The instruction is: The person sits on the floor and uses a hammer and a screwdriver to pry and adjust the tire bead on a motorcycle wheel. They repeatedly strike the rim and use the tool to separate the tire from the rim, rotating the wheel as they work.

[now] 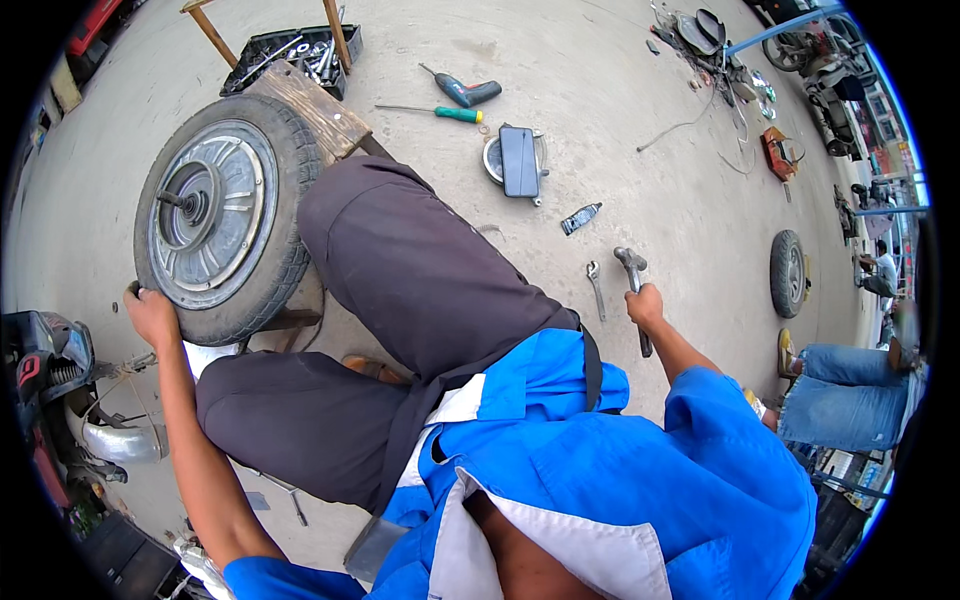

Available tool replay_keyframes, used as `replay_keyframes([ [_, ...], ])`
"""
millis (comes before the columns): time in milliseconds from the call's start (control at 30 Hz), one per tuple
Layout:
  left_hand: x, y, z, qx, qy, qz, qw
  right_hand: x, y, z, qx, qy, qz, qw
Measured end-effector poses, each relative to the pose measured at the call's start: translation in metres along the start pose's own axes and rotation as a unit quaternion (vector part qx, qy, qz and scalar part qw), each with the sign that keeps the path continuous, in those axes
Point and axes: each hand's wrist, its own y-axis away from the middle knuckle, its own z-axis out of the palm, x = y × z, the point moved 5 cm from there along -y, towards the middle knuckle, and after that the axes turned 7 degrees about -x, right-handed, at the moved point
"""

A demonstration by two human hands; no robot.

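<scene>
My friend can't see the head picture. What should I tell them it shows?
A person's left hand touches the edge of a wheel, while their right hand grips a hammer. A wrench, a green-handled screwdriver and a drill lie on the floor.

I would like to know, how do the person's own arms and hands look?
The left hand and the right hand are ungloved, and both forearms are bare. The left sleeve and the right sleeve are bright blue; the right one is loose and ends near the elbow.
</scene>
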Motion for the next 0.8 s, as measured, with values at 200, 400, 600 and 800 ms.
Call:
replay_keyframes([
  [200,-0.007,-0.002,0.0,0.008,-0.003,0.015,1.0,-0.004,0.019,0.001,0.002,0.03,0.035,0.999],
  [400,-0.01,-0.005,0.0,-0.001,-0.008,0.019,1.0,-0.021,0.024,0.01,0.149,0.097,-0.068,0.982],
  [600,-0.016,-0.008,-0.001,0.002,-0.043,0.043,0.998,-0.147,0.069,0.046,-0.198,-0.009,-0.242,0.95],
  [800,-0.02,-0.014,0.0,0.005,-0.045,0.068,0.997,-0.19,0.099,0.096,-0.213,0.105,-0.328,0.914],
])
